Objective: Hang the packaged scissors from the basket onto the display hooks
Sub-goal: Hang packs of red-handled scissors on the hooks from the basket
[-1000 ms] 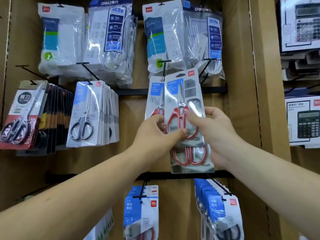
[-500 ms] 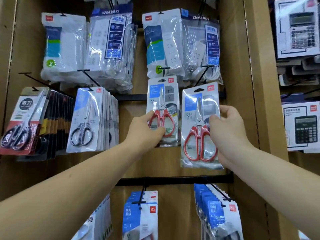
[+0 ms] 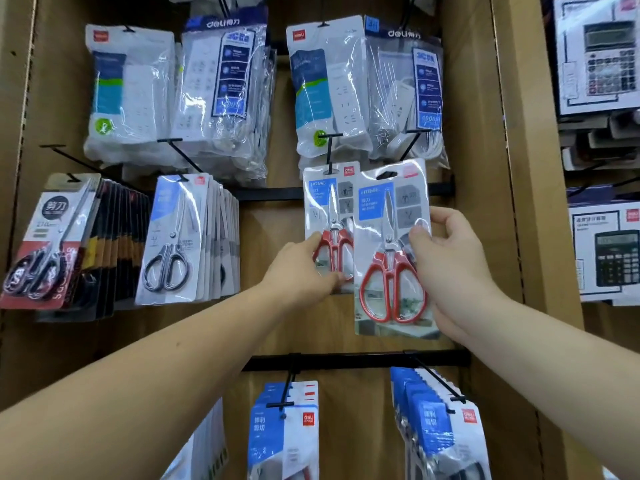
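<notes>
Two packs of red-handled scissors are in front of the wooden display wall. One pack [image 3: 329,216] hangs on a black hook [image 3: 329,147]; my left hand [image 3: 299,268] holds its lower part, fingers round the left edge. My right hand [image 3: 446,268] grips the second pack [image 3: 391,251] by its right edge, thumb on the front. This pack is just right of the hung one and overlaps it. Its hang hole sits below another black hook [image 3: 412,142]. No basket is in view.
Packs of silver scissors [image 3: 183,237] and black scissors [image 3: 48,240] hang at the left. Bagged power strips [image 3: 221,88] hang on the row above. Blue packs [image 3: 284,431] hang on hooks below. Boxed calculators [image 3: 606,251] stand on shelves to the right.
The two packs were stacked together in both hands. One now hangs on the hook under my left hand. My right hand has taken the other pack rightwards and up beside it.
</notes>
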